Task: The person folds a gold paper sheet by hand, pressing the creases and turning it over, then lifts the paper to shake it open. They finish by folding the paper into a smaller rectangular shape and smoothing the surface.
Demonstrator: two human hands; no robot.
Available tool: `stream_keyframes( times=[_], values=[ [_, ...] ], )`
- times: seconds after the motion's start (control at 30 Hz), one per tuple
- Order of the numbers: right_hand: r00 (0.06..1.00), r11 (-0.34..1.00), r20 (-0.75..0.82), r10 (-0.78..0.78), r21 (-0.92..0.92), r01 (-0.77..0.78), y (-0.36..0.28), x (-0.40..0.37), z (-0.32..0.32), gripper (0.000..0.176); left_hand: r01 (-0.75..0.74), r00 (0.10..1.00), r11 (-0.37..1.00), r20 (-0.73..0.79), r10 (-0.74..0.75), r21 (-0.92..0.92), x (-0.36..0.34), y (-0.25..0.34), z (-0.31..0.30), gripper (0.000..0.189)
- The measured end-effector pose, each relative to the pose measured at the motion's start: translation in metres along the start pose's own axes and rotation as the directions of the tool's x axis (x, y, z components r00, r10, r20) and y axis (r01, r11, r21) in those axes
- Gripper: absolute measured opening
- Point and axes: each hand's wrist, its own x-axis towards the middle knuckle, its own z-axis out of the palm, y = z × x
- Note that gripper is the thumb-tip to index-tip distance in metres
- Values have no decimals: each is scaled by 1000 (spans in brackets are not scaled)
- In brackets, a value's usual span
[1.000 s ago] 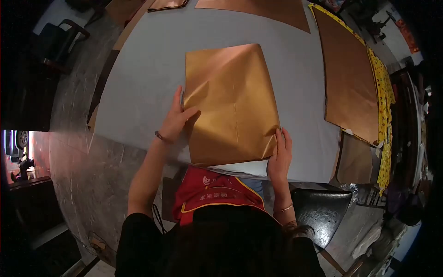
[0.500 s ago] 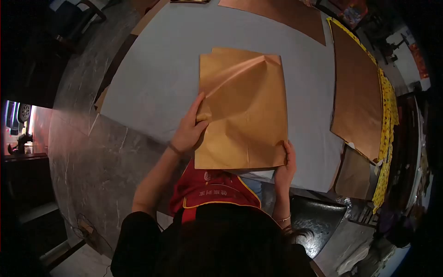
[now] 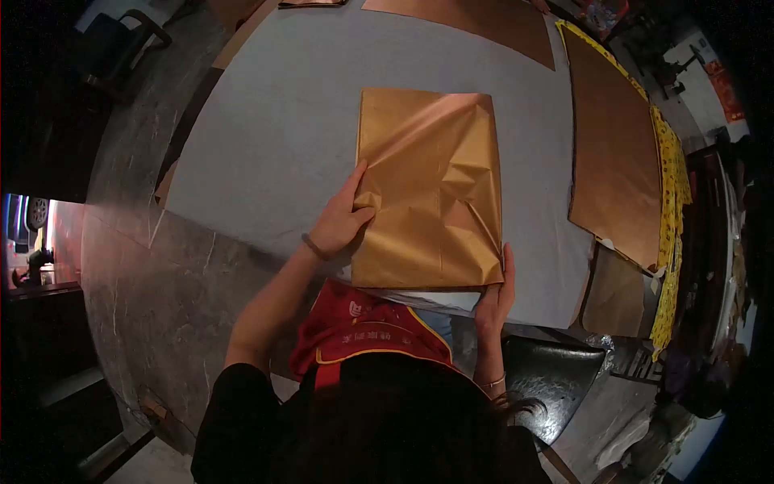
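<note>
Creased and doubled over, a golden-brown paper sheet point(image 3: 419, 202) lies in front of me over the grey-covered table, its near edge by the table's front. My left hand point(image 3: 343, 222) pinches the sheet's left edge, thumb on top and a small pucker beside it. At the lower right corner, my right hand point(image 3: 496, 294) holds the sheet with its fingers stretched up along the right edge and the thumb near the bottom edge. Deep wrinkles run from that corner toward the middle. Part of the right hand's grip is hidden by the sheet.
A grey cloth point(image 3: 258, 137) covers the table. Brown sheets point(image 3: 459, 28) lie at its far side, and a large brown panel point(image 3: 613, 153) with yellow trim point(image 3: 671, 218) stretches along the right. A black stool point(image 3: 544, 383) stands at my right, and an armchair point(image 3: 121, 48) at the far left.
The sheet's top layers now line up more evenly, and new creases show on its right half. My right hand has slid slightly down at the corner, its fingers straighter. The view has shifted slightly.
</note>
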Motion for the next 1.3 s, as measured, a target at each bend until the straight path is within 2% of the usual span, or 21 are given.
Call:
stream_keyframes(
  times=[0.07, 0.13, 0.17, 0.2, 0.23, 0.3, 0.33, 0.4, 0.43, 0.47, 0.53, 0.67, 0.73, 0.83, 0.87, 0.93, 1.0, 1.03, 1.13, 1.17, 1.3],
  values=[
    [999, 993, -6, 43, 112, -42, -4, -2, -3, 51, 49, 998, 997, 30, -47, -54, 2, 0, -1, 78],
    [998, 984, -6, 64, 168, -62, -5, -4, -8, 51, 20, 998, 1000, 63, -21, 12, 5, -4, -2, 78],
    [994, 981, -3, -110, -158, 109, -3, -4, -14, 51, 21, 998, 1000, 63, -22, 13, 6, -4, -2, 78],
    [961, 846, 57, -271, -462, 266, -1, -4, -19, 51, -13, 998, 998, 55, 9, 69, 7, -4, -3, 79],
    [961, 846, 58, -269, -462, 265, 2, -3, -23, 51, -47, 998, 991, 51, 41, 124, 7, -4, -2, 80],
    [932, 728, 119, -343, -593, 344, 10, -2, -29, 50, -56, 997, 984, 56, 47, 167, 7, -2, -2, 81],
    [932, 729, 120, -341, -592, 343, 15, -3, -28, 50, -65, 997, 975, 62, 53, 211, 7, 0, -2, 82],
    [951, 861, 50, -304, -412, 297, 25, -2, -25, 48, -6, 997, 979, 76, -9, 202, 4, 11, -1, 83],
    [951, 861, 49, -305, -412, 298, 25, -1, -24, 48, 51, 994, 980, 89, -70, 194, 4, 15, -1, 83],
    [960, 879, 18, -281, -397, 265, 24, 0, -22, 48, 50, 994, 979, 89, -68, 195, 3, 15, 0, 83],
    [967, 897, -16, -253, -378, 228, 19, 1, -19, 48, -18, 999, 990, 53, 10, 140, 1, 12, 2, 82],
    [967, 865, 4, -256, -446, 231, 5, -1, -17, 48, -37, 998, 999, -57, 37, 10, 4, -3, 2, 82],
    [963, 841, 10, -268, -485, 239, 5, -2, -15, 48, 42, 999, 993, -5, -41, 109, 5, -4, 0, 82],
    [957, 844, -4, -289, -473, 253, 9, -2, -11, 52, 81, 995, 993, 60, -86, 82, 3, 4, -2, 83],
    [965, 877, -35, -260, -427, 221, 11, -2, -9, 54, 80, 994, 993, 63, -85, 85, 4, 2, -2, 83],
    [973, 906, -72, -221, -383, 178, 11, -1, -6, 55, -6, 998, 974, 64, -8, 226, 7, -3, -3, 84],
    [960, 922, -94, -263, -319, 221, 9, -2, -3, 56, 8, 997, 974, 69, -25, 227, 5, 4, -4, 85],
    [972, 949, -107, -211, -259, 177, 6, -2, -4, 55, 24, 997, 973, 68, -41, 230, 5, 7, -3, 85],
    [974, 941, -156, -163, -320, 106, 8, -8, -7, 55, -44, 996, 995, 82, 36, 87, 9, -2, -1, 85],
    [980, 921, -137, -144, -380, 82, 6, -9, -11, 53, -125, 989, 984, 100, 112, 127, 10, 2, -1, 84],
    [984, 895, -138, -111, -445, 39, 9, -10, -18, 50, -64, 983, 984, 183, 33, 165, 11, 14, -3, 83]
  ],
)
